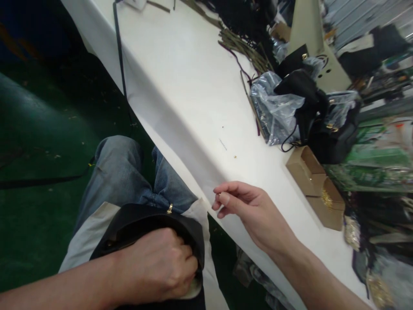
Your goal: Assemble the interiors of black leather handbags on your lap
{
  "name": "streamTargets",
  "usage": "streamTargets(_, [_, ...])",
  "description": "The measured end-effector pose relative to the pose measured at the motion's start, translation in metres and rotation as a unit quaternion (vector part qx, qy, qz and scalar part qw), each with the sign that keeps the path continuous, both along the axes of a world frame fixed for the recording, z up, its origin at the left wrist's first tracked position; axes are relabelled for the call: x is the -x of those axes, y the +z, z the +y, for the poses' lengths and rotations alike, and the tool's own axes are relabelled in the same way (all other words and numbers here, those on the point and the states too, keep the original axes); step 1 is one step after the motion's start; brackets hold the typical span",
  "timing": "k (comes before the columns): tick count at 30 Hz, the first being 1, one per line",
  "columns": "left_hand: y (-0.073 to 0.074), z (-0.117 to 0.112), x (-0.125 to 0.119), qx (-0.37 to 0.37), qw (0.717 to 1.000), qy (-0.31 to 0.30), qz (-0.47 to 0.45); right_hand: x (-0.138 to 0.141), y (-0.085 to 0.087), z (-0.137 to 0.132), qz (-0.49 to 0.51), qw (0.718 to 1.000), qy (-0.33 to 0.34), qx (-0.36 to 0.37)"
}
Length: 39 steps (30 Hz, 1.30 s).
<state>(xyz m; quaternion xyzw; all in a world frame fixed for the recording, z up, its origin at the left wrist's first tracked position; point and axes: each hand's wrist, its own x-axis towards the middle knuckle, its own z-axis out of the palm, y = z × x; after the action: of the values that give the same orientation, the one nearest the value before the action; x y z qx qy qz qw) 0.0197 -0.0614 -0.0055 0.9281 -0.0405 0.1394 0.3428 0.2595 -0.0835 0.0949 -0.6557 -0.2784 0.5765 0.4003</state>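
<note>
A black bag (190,228) with a small gold-coloured fitting (169,209) on its edge rests on my lap. My left hand (164,262) is closed at the bag's opening, its fingers curled round the side; a pale patch shows beneath them. Beside the bag, above the front edge of the white table (174,73), my right hand (241,202) pinches thumb against forefinger. Something tiny glints between those fingertips, too small to name. On the tabletop beyond lies a small gold-coloured piece (235,157).
A divided cardboard box (325,206) with small gold-coloured parts stands at the table's right. Behind it are clear plastic bags (274,107) and black bags (335,142). Thin olive strips (245,49) lie farther back. A black strap (119,51) hangs over the table's left edge.
</note>
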Motion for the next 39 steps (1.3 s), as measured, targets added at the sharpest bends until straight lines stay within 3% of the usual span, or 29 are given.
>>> streamTargets(4, [-0.003, -0.002, -0.001, -0.003, 1.000, -0.009, -0.004, -0.002, -0.013, -0.011, 0.088, 0.987, -0.120, 0.051])
streamTargets(10, [-0.003, -0.001, -0.004, -0.012, 1.000, 0.000, -0.013, -0.003, -0.015, -0.013, 0.140, 0.968, -0.184, 0.093])
streamTargets(25, [-0.005, 0.000, -0.004, -0.017, 1.000, 0.003, -0.009, 0.001, -0.014, -0.017, 0.104, 0.980, -0.152, 0.076])
streamTargets(33, [-0.003, 0.002, -0.006, -0.023, 1.000, 0.009, -0.018, 0.001, -0.012, -0.017, 0.090, 0.975, -0.176, 0.103])
streamTargets(39, [-0.003, 0.003, -0.008, -0.020, 0.999, 0.019, -0.032, 0.002, -0.007, -0.017, 0.086, 0.983, -0.126, 0.100])
